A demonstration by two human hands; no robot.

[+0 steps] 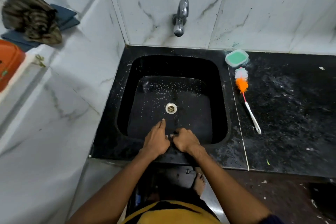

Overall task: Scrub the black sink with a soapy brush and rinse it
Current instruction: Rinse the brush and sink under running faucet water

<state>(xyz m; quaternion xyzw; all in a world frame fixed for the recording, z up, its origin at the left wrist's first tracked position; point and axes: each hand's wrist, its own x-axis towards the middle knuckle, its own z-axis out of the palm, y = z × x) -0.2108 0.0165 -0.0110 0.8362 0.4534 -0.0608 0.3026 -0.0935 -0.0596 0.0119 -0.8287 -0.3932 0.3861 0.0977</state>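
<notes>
both hands at the sink's [222, 71] near edge: left hand [157, 141] flat and open, right hand [185, 141] curled, holding nothing; brush [244, 92] lies on the counter [291, 105].

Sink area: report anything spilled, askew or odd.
Suds speckle the sink floor around the drain. The brush lies aslant on the counter, which is smeared with whitish residue. Nothing looks damaged.

Home kitchen washing corner: black sink [221, 96], wall tap [181, 16], marble-look tiles [254, 14].
</notes>
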